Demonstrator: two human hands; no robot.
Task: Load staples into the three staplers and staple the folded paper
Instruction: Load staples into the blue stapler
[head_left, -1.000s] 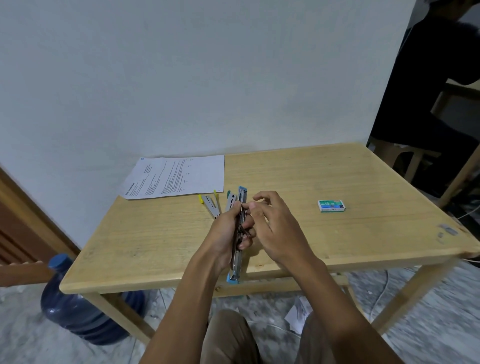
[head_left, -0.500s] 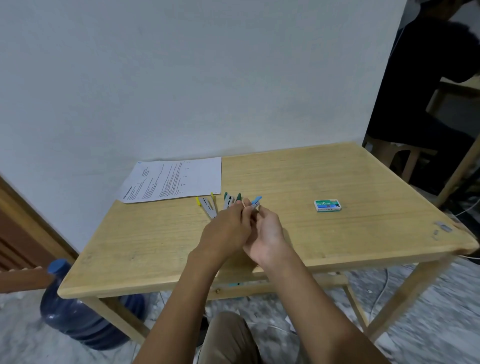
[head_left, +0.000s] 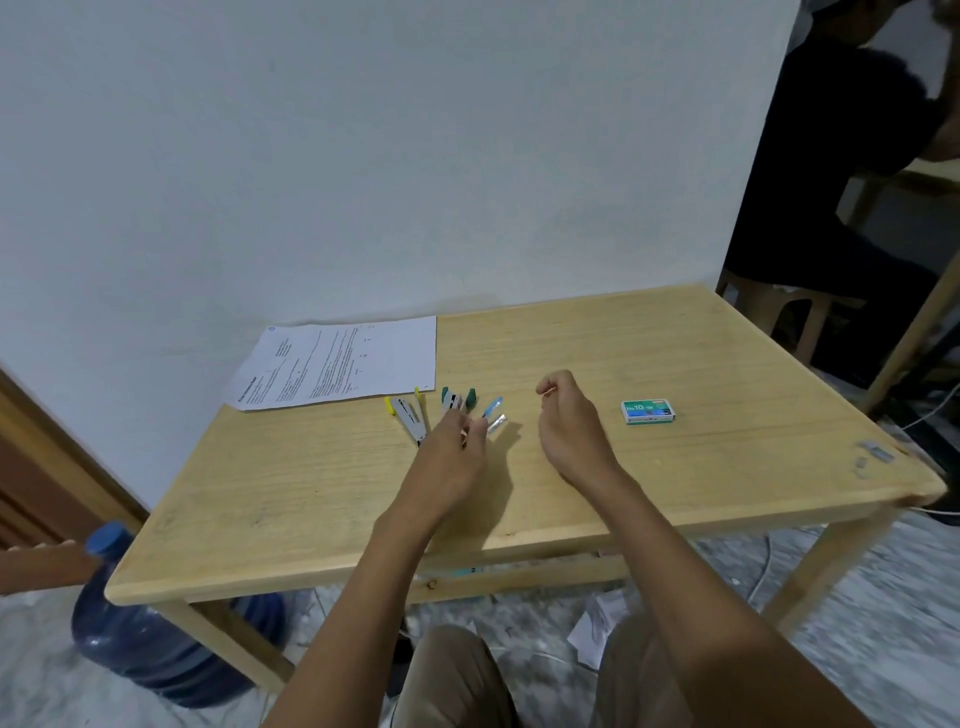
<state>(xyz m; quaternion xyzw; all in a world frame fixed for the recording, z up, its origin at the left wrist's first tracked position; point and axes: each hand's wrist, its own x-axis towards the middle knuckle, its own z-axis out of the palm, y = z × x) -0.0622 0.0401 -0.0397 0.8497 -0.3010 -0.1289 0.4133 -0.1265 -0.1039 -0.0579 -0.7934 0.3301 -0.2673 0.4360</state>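
Observation:
Three small staplers lie opened side by side at the middle of the wooden table: a yellow stapler, a green stapler and a blue stapler. My left hand is low over the table and holds the near end of the blue stapler, whose blue and metal arms stick out past my fingertips. My right hand hovers to the right of it, loosely curled, with nothing visible in it. A green staple box lies further right. The printed paper lies flat by the wall.
A blue water jug stands on the floor under the table's left corner. A person in dark clothes sits at the far right beside a wooden chair. Bits of paper lie on the floor.
Both hands held the blue stapler near the table's front edge. My left hand has carried it forward down beside the green stapler, and my right hand has let go and moved right.

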